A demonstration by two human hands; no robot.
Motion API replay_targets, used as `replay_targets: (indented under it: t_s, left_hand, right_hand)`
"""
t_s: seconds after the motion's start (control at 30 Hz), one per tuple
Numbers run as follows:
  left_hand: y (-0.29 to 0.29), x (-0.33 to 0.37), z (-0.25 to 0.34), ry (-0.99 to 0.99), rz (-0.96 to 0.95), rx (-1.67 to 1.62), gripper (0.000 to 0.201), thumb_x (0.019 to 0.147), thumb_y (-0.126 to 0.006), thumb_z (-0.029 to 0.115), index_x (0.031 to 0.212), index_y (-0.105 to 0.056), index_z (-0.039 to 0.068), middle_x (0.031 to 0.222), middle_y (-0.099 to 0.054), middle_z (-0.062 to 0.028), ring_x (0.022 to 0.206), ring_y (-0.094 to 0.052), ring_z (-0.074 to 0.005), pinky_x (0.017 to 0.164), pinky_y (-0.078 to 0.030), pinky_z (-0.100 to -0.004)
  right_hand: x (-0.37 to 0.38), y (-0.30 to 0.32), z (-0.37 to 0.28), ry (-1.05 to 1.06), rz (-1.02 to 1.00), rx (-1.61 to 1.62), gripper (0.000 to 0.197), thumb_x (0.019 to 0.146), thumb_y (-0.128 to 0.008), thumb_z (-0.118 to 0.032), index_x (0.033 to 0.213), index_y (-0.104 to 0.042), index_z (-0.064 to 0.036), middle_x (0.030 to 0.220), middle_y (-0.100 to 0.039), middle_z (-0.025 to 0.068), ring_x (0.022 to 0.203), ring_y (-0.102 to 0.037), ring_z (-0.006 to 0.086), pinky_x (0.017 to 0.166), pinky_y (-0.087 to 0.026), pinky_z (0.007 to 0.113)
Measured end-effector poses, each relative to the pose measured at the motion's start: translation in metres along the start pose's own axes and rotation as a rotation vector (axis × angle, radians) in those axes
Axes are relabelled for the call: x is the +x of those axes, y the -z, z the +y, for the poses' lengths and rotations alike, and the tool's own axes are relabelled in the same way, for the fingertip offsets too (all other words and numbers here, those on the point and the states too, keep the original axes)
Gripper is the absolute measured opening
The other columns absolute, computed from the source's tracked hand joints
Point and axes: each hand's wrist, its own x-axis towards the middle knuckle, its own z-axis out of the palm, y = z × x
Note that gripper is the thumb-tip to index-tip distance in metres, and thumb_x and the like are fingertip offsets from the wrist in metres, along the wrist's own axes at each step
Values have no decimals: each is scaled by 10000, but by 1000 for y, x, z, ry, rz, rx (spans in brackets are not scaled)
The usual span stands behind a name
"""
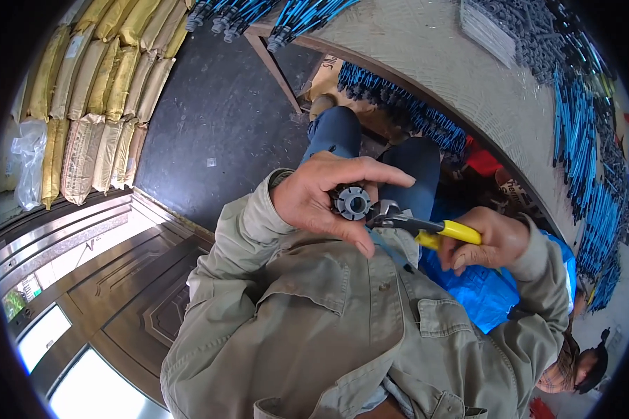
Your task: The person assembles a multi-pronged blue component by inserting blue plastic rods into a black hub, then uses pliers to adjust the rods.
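Note:
My left hand (313, 195) holds a dark round slotted plastic part (349, 193) in front of my jacket. The part's ring-shaped end, with a hole in its middle, faces up between my thumb and fingers. In my right hand (493, 239) is a pair of cutting pliers (411, 223) with yellow-and-black handles. The metal jaws of the pliers lie right against the side of the part; whether they bite on anything cannot be made out. Just under the jaws, a thin blue strip (390, 249) slants down across my jacket.
A worktable (405, 35) at the far right bears bundles of blue rods (586, 160) and a heap of grey parts (528, 35). More blue rods (426, 122) lie beneath it. A blue plastic bag (472, 293) is beside my lap. Stacked sacks (112, 77) stand at the left, above a brown door (143, 293).

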Motion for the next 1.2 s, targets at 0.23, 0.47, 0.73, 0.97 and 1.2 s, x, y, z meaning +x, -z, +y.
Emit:
replay_targets:
  t_s: [0.23,0.47,0.73,0.97,1.2]
  left_hand:
    - [11,4,-2,-23,-74,-144,858,488,-860,379,1136,-556,-95,692,-600,-67,604,-551,-98,541,-421,-239]
    - [18,2,-14,-81,-58,-213,892,483,-859,405,1132,-543,-119,672,-605,-60,596,-563,-101,539,-422,-236]
    - [25,-7,-12,104,-29,-345,918,464,-843,418,1211,-528,-13,860,-622,-64,710,-578,-116,627,-440,-222]
    - [7,-9,-15,-67,143,-287,1084,450,-834,448,1301,-387,-52,853,-619,-89,720,-610,-152,649,-462,-237]
    - [-31,-20,-15,-156,429,107,985,559,-870,281,1322,-341,-49,893,-632,-112,827,-624,-188,772,-482,-275]
  right_hand:
    - [55,-33,60,283,-283,533,402,912,-503,-392,795,-563,-12,835,-621,118,674,-628,154,591,-473,249]
    - [86,-53,66,532,-241,614,407,916,-490,-408,775,-515,-27,773,-574,130,606,-557,135,559,-446,237]
    - [99,-76,53,584,-26,660,495,855,-544,-484,664,-429,-42,680,-516,122,526,-480,144,476,-399,259]
    - [123,-44,37,860,923,258,93,819,-583,-86,782,-545,-10,913,-533,128,734,-542,153,662,-452,261]
    - [170,-61,54,984,1001,297,209,765,-622,43,972,-598,27,1098,-521,108,951,-530,163,835,-426,271]
